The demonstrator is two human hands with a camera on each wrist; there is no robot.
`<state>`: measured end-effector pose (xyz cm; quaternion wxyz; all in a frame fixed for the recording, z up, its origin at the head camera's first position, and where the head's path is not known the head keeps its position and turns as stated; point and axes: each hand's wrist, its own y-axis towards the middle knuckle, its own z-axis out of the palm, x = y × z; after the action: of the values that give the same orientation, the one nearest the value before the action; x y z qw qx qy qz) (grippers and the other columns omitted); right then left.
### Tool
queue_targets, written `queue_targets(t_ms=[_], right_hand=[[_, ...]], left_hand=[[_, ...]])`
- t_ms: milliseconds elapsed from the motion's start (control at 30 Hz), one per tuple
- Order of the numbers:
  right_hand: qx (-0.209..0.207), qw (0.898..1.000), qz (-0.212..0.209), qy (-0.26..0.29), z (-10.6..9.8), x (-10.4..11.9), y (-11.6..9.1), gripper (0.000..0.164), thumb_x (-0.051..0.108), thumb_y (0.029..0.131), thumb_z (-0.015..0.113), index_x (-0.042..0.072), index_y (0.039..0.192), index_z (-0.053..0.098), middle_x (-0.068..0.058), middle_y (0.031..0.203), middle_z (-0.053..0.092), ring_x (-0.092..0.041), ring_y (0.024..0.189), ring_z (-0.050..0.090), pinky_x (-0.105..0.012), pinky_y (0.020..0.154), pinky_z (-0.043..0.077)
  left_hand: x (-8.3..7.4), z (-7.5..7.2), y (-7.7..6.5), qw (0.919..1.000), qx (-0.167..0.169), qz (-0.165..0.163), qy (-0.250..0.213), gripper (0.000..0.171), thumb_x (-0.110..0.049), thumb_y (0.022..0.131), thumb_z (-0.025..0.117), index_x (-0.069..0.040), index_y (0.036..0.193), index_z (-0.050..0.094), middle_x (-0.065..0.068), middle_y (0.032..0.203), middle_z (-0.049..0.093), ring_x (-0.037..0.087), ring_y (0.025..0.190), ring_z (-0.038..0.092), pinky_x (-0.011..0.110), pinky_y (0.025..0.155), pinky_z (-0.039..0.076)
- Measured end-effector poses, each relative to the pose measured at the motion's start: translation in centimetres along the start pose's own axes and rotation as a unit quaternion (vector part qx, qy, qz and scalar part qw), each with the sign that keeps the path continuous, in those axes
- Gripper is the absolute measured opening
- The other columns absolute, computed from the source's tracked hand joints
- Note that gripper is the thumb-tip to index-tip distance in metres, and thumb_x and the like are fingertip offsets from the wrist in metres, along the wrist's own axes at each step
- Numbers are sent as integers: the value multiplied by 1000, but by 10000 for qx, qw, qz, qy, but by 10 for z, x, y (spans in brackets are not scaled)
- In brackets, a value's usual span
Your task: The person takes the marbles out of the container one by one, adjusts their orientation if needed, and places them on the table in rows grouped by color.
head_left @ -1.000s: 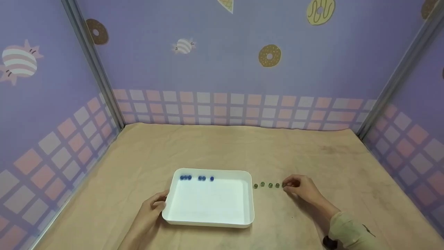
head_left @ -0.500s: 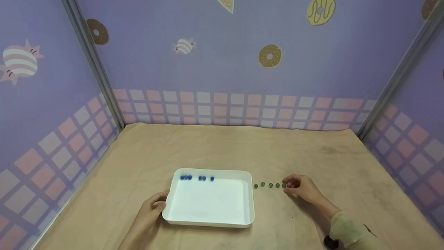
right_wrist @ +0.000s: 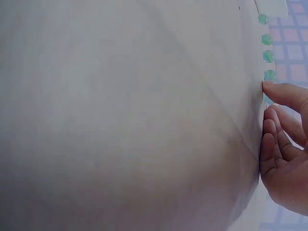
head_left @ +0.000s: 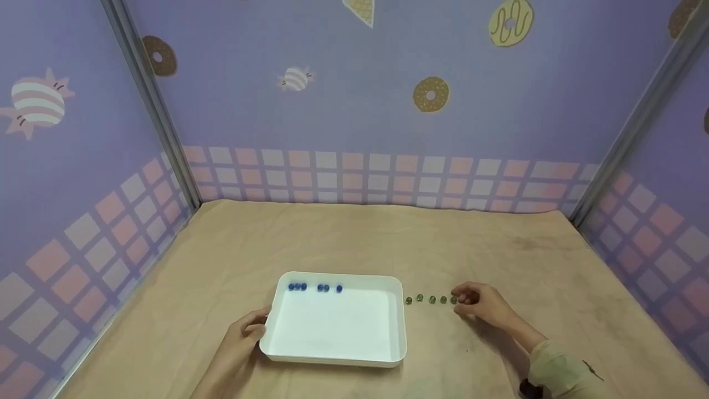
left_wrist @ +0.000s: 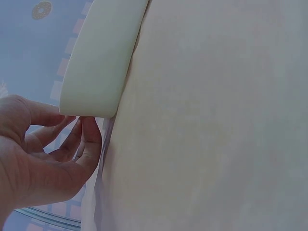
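Note:
A white rectangular tray (head_left: pixel 332 327) lies on the cloth-covered table. My left hand (head_left: pixel 242 334) grips its left side; in the left wrist view, fingertips (left_wrist: pixel 90 126) press against the outside of the tray wall (left_wrist: pixel 91 72). Blue marbles (head_left: pixel 297 287) line the far side of the tray in small groups. A row of green marbles (head_left: pixel 432 300) runs rightward over the cloth from the tray's right edge. At its right end, my right hand (head_left: pixel 483 302) pinches the last green marble (head_left: pixel 454 300) between thumb and finger. The right wrist view shows that marble (right_wrist: pixel 268 99) partly hidden between fingertips.
A beige cloth (head_left: pixel 354 238) covers the table and is slightly wrinkled. Purple panels (head_left: pixel 354 100) with printed sweets and checks enclose the back and both sides. Grey metal posts (head_left: pixel 149 100) stand at the corners.
My right thumb and finger have parted slightly, so the last green marble shows more clearly. The left hand, tray and blue marbles stay in place. The head view has tilted up a little.

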<state>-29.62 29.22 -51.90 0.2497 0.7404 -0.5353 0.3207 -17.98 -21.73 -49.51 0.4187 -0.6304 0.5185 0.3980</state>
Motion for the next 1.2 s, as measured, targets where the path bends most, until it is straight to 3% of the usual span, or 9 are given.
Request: queue_targets(t_ms=[200,367,700,1033,1200], right_hand=[[313,9989,-264,232,-5,0,-4,39,17,86,76,2,120,65,-13,100,66,-10,83,56,-19,69,47],[525,9974,-359,349,-11,3,-3,44,16,86,76,-1,123,62,-17,105,66,-12,86,57,-18,70,47],[565,9976,-371,143,-17,8,2,45,12,86,74,-5,125,60,-19,106,68,-13,89,62,-18,73,50],[437,9988,-218,-14,-24,17,5,43,13,88,72,-2,126,60,-17,104,69,-15,88,63,-19,72,50],[481,9984,-310,2,-30,23,8,45,14,88,72,-4,127,59,-21,106,68,-20,90,64,-22,71,51]], left_hand=[[2,1,-2,9997,120,-46,-224,42,-2,101,45,3,143,46,23,136,53,33,125,50,44,106,45],[1,1,-3,9993,131,-18,-348,42,0,101,44,4,143,46,23,136,52,32,126,50,39,105,46],[0,0,-3,9997,130,13,-190,43,0,101,44,4,144,45,24,136,52,33,125,51,41,106,46],[0,0,-2,9995,124,29,-304,43,0,101,42,5,143,46,24,135,53,31,125,51,35,102,46],[1,0,0,10000,71,59,-20,43,0,100,44,3,142,48,23,134,55,32,122,53,42,102,46]])
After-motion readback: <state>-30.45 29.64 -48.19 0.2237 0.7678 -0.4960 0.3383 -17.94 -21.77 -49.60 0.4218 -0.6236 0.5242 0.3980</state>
